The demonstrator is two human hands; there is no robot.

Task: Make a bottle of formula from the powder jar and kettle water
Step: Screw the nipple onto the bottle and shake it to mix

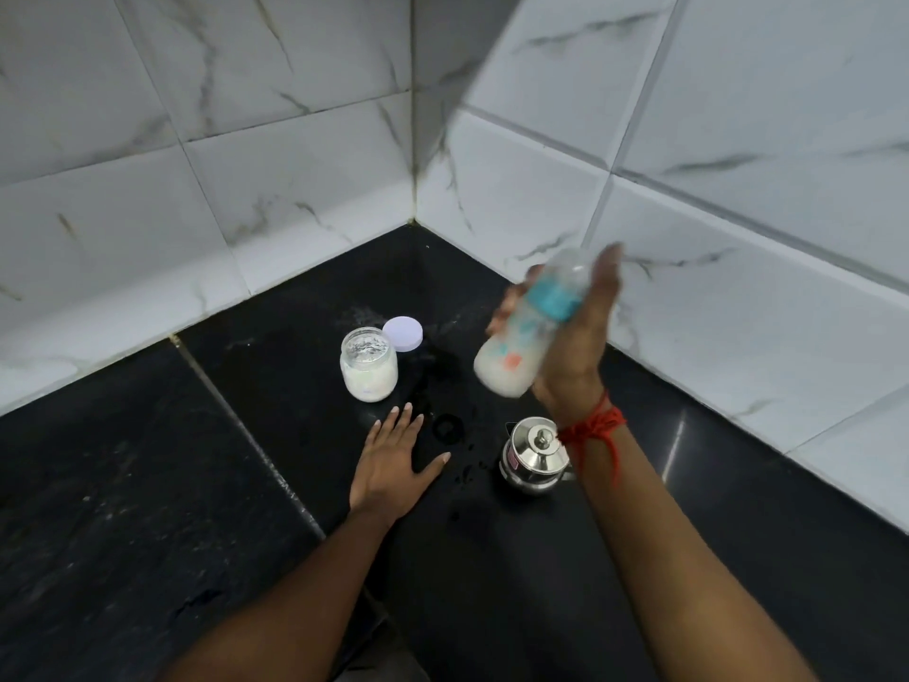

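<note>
Right hand [570,337] up above the counter [147,484], fingers wrapped round a blurred, tilted bottle [526,332], milky liquid in its lower end, teal collar at the top. Left hand [393,465] flat on the counter, fingers spread, holding nothing. Open powder jar [369,364] toward the back corner, lilac lid [403,333] touching behind it. Steel kettle [533,457] under the right wrist, red thread [592,428] tied there. Wet drops [447,428] between kettle and left hand.
</note>
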